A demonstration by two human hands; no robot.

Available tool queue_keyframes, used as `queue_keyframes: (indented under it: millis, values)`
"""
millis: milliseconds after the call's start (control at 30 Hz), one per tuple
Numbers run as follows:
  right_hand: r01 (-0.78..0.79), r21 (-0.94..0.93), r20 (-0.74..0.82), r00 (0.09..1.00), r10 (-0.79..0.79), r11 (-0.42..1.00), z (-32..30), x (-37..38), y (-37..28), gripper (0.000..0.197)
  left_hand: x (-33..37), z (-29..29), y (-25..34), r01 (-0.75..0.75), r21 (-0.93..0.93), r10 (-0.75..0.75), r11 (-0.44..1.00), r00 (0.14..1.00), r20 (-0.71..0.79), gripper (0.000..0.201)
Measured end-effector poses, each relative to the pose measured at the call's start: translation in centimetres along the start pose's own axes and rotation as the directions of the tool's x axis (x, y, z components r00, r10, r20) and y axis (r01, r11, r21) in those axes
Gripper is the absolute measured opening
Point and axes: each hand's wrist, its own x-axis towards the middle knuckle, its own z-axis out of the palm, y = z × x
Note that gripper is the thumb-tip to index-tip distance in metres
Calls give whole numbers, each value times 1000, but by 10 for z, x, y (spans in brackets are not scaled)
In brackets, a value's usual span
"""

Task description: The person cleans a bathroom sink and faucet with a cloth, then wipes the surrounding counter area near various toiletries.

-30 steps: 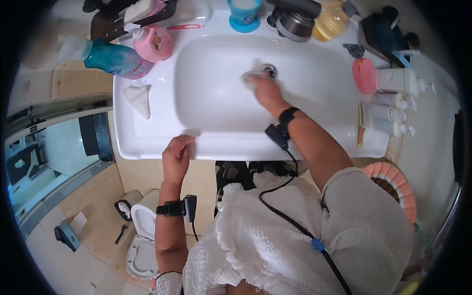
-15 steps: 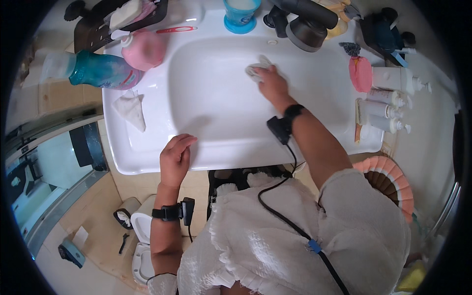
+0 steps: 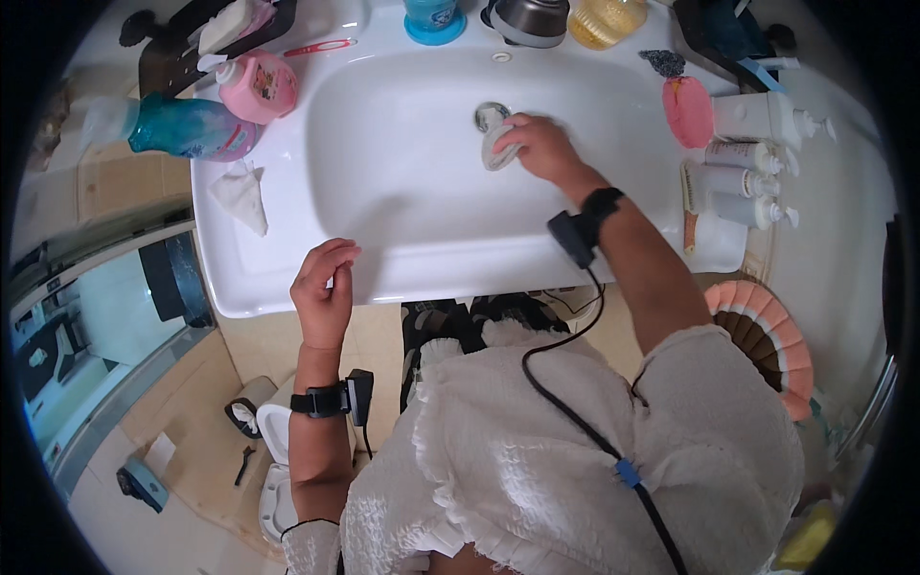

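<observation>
Head view, looking straight down: a white sink (image 3: pixel 287 278) is being wiped with a small pale cloth pad (image 3: pixel 496 149), which is pressed flat against the basin floor right beside the drain (image 3: pixel 491 115), touching its rim or nearly so. The pad is pinned under the fingers of the right hand (image 3: pixel 541 149), so it's more of a press-down hold than a full wrap. The left hand (image 3: pixel 324 283) is rested on the front rim of the sink, fingers loosely curled, nothing held in it, just used as a brace.

Around the basin: a teal bottle (image 3: pixel 187 126) lying on its side and a pink bottle (image 3: pixel 257 84) are parked at the left back corner, and a crumpled tissue (image 3: pixel 240 195) is left on the left ledge. On the right ledge a pink soap-like block (image 3: pixel 687 110) and a row of white pump bottles (image 3: pixel 752 163) are lined up.

For the wiping to be done well, probably: the pad should be kept flat with even pressure, worked in small circles around the drain ring where grime tends to collect, and kept from being bunched up or pushed over the drain opening. The brace on the rim is worth keeping so weight can be leaned in.
</observation>
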Motion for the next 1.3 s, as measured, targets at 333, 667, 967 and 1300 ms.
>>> queue_keyframes:
  millis: [333, 667, 967, 1300]
  values:
    - [-255, -16, 30, 966, 255, 967, -10, -27, 33, 30, -35, 36, 15, 67, -36, -64, 997, 995, 73, 26]
    - [-106, 981, -6, 824, 567, 164, -83, -22, -4, 30, -15, 87, 41, 386, -510, -344, 769, 922, 179, 35]
    - [-348, 675, 222, 937, 271, 651, 0, -14, -26, 45, 24, 125, 52, 573, -760, -595, 307, 739, 317, 51]
    - [-495, -368, 112, 817, 566, 787, 3, 23, 48, 57, 1, 112, 13, 453, -718, -521, 529, 841, 147, 56]
